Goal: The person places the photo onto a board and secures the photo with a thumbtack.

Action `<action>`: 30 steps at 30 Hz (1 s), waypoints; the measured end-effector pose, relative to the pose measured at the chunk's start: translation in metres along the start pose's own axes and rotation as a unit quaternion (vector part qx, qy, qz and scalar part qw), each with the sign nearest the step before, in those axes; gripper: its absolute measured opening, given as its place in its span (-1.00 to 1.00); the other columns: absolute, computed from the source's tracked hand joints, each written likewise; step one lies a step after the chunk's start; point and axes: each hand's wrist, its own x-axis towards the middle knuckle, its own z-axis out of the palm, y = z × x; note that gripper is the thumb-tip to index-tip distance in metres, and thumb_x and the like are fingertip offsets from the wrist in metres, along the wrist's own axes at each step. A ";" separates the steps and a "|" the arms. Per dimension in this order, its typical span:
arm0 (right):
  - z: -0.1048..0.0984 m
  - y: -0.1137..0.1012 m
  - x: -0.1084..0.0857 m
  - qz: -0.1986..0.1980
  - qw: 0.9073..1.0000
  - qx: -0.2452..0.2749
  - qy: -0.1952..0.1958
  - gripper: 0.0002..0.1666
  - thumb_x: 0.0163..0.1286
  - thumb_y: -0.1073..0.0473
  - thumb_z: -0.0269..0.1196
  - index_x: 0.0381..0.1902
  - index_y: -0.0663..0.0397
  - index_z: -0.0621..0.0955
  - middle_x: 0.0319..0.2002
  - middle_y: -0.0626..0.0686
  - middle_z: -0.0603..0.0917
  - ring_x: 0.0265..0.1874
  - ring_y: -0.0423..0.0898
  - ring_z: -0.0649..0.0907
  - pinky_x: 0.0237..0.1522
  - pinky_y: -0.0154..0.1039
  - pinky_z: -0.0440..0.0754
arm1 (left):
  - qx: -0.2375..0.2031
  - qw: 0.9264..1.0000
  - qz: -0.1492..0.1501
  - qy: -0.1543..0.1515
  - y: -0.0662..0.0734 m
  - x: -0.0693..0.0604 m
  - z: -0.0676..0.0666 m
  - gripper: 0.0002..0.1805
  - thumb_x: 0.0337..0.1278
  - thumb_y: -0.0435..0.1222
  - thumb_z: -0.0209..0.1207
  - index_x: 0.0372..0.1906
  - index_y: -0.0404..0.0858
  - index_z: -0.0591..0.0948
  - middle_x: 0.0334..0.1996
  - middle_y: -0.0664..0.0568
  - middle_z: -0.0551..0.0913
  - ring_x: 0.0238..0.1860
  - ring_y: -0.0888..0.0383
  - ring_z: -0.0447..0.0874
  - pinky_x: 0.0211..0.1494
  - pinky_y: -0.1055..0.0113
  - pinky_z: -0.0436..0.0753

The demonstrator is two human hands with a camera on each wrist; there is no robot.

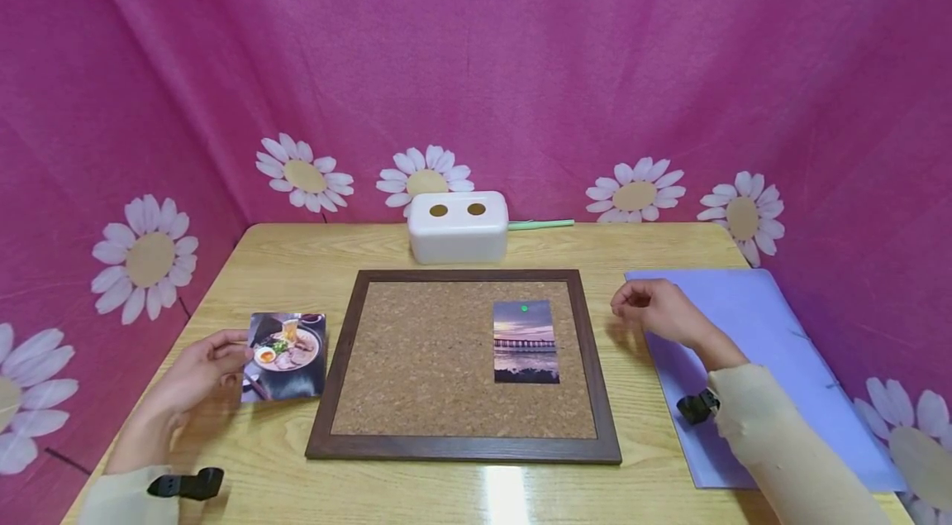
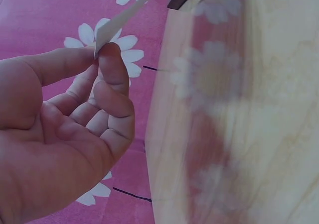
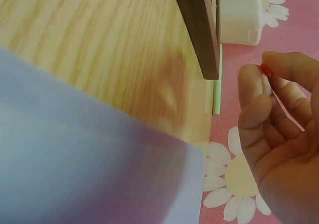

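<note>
My left hand [image 1: 199, 372] pinches the left edge of a photo of a ramen bowl [image 1: 292, 376], held beside the board's left side. In the left wrist view that photo [image 2: 122, 22] shows edge-on between thumb and finger. A cork board [image 1: 416, 368] with a dark brown frame lies in the middle of the table. On its right part sits a photo of a pier at sunset [image 1: 524, 355] with a green thumbtack [image 1: 524, 308] near its top. Right of the board, my right hand [image 1: 662, 312] pinches a small red thumbtack [image 3: 266, 70], mostly hidden by the fingertips.
A white box [image 1: 458, 242] with two round holes stands behind the board, with a light green stick [image 1: 546, 224] beside it. A lavender sheet or folder [image 1: 751, 318] lies at the table's right, under the right forearm. Pink flowered cloth [image 1: 476, 78] surrounds the table.
</note>
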 end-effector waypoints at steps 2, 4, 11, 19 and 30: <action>0.000 -0.001 0.001 -0.005 1.000 0.001 -0.002 -0.92 0.37 0.18 0.31 -0.29 0.07 0.71 -0.38 0.00 0.69 -0.40 -0.18 0.56 -0.37 -0.32 0.52 | -0.006 1.000 0.006 0.004 0.002 -0.001 -0.001 -0.43 0.51 -0.24 0.01 0.39 -0.51 0.22 -0.23 0.41 0.62 -0.25 0.42 0.54 -0.20 0.34 0.58; 0.000 -0.001 0.001 -0.007 1.000 0.004 -0.005 -0.92 0.37 0.19 0.32 -0.29 0.08 0.71 -0.35 0.00 0.71 -0.36 -0.18 0.59 -0.32 -0.33 0.54 | -0.017 1.000 0.013 0.007 0.005 -0.002 -0.002 -0.43 0.51 -0.25 0.02 0.39 -0.52 0.21 -0.26 0.47 0.60 -0.25 0.42 0.56 -0.18 0.35 0.59; 0.001 -0.008 0.005 0.008 0.999 0.032 -0.009 -0.95 0.35 0.19 0.33 -0.29 0.04 0.70 -0.37 0.02 0.72 -0.35 -0.06 0.68 -0.35 -0.31 0.59 | -0.056 0.998 0.033 -0.008 0.013 0.005 0.001 -0.44 0.48 -0.21 0.06 0.35 -0.49 0.25 -0.26 0.42 0.61 -0.23 0.40 0.60 -0.16 0.36 0.61; 0.004 -0.020 0.012 0.020 0.998 0.063 -0.011 -0.82 0.33 0.11 0.37 -0.28 0.07 0.61 -0.42 0.09 0.67 -0.41 0.13 0.68 -0.47 -0.17 0.60 | -0.066 0.996 0.042 -0.037 0.032 0.018 0.021 -0.43 0.47 -0.22 0.07 0.36 -0.50 0.25 -0.25 0.32 0.62 -0.21 0.36 0.59 -0.12 0.33 0.61; 0.010 -0.035 0.021 0.025 0.994 0.105 -0.019 -0.72 0.31 -0.03 0.39 -0.29 0.08 0.68 -0.52 0.11 0.69 -0.47 0.24 0.69 -0.43 0.01 0.67 | -0.051 0.996 0.040 -0.066 0.052 0.038 0.050 -0.46 0.44 -0.28 0.09 0.37 -0.46 0.29 -0.22 0.12 0.64 -0.23 0.30 0.58 -0.20 0.33 0.55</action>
